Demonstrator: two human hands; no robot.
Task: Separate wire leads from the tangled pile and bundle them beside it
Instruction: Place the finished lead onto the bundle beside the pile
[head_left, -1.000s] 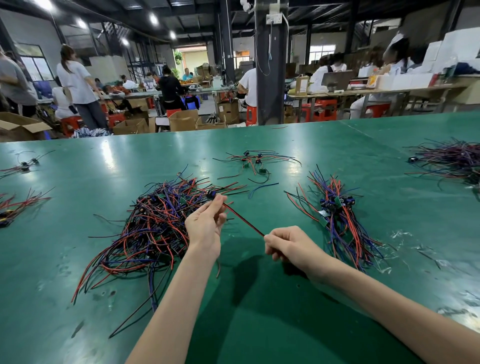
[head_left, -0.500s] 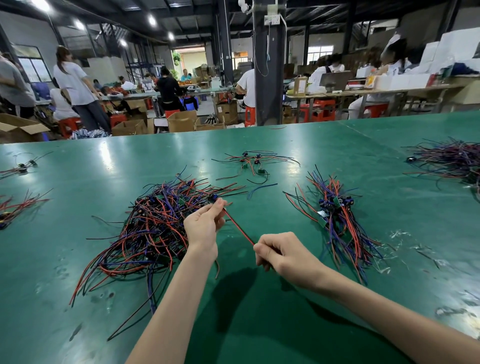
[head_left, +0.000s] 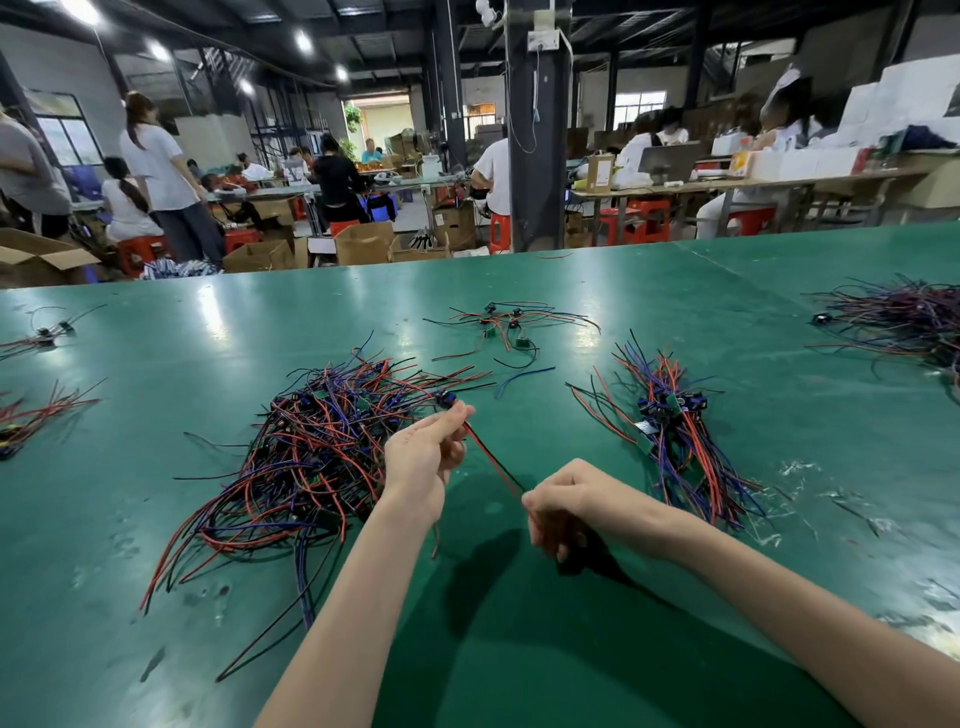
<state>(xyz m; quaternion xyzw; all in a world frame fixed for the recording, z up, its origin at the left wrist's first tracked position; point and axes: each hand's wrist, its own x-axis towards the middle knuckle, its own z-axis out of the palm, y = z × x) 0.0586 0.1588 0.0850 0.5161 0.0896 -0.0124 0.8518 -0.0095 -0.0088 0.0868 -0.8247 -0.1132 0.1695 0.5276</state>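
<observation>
Wire lead (head_left: 493, 467) — pinched between left hand (head_left: 421, 457) and right hand (head_left: 566, 499)
Tugging might have dragged the pile (head_left: 322, 441) beyond the grip.

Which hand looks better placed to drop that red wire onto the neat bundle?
Probably the right hand. It grips the near end of the red wire and sits closer to the bundle on its right. The left hand, holding the far end, is beside the tangled pile.
</observation>
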